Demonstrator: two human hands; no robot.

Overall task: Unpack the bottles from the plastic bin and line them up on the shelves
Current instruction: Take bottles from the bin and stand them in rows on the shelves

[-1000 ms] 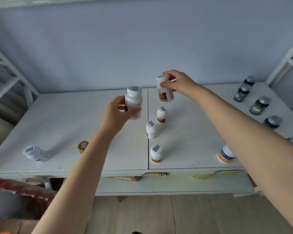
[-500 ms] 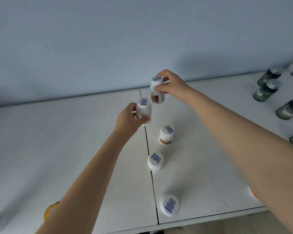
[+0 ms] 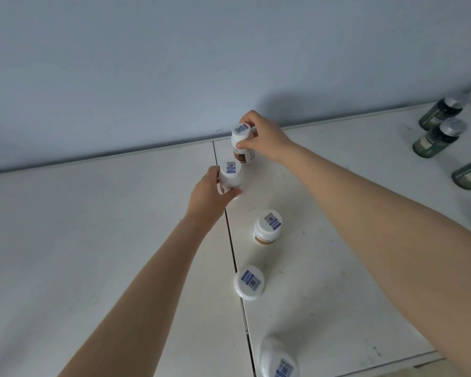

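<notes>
My right hand [image 3: 265,137] pinches a white bottle with a brown label [image 3: 241,144] by its neck, near the back of the white shelf top [image 3: 98,240]. Just in front of it, my left hand [image 3: 211,193] grips another white bottle [image 3: 229,176] from the left side. Three more white bottles with blue stickers on their caps stand in a row toward me: one [image 3: 267,226], one [image 3: 249,282] and one at the front edge [image 3: 279,359]. The plastic bin is out of view.
Several dark green bottles with silver caps [image 3: 438,138] stand in a row along the right side of the shelf top. A seam [image 3: 233,251] runs front to back between two panels. A blue-grey wall [image 3: 174,63] closes off the back.
The camera has moved closer over the shelf top. Both hands have carried their bottles lower and toward the back end of the row.
</notes>
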